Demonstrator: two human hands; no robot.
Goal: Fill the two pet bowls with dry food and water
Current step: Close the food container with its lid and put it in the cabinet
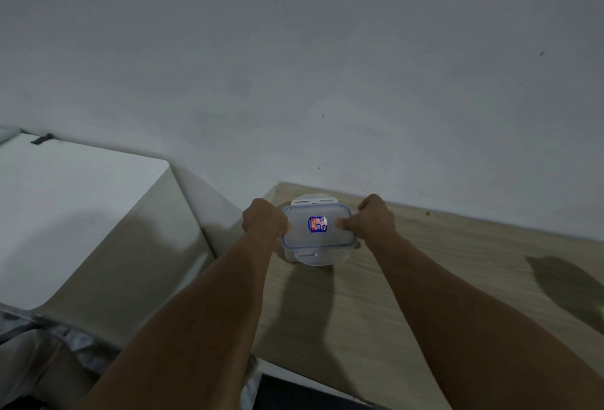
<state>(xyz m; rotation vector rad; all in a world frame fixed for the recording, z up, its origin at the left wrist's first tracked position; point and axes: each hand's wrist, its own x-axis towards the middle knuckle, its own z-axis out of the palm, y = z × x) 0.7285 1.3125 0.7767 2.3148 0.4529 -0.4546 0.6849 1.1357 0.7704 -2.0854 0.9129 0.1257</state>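
Clear plastic food container, with a blue-sealed lid and a small red and blue label, sits on the wood-grain counter near its far left corner, close to a pale wall. Your 2 hands grip it from opposite sides. Your left hand curls its fingers closed on the left edge. Your right hand clamps the right edge, thumb on the lid. A white appliance stands left of the counter.

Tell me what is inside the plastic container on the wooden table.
Cannot tell: the container has its lid on, with a sticker on top, and the frosted plastic hides any contents. The left hand and right hand grip its sides.
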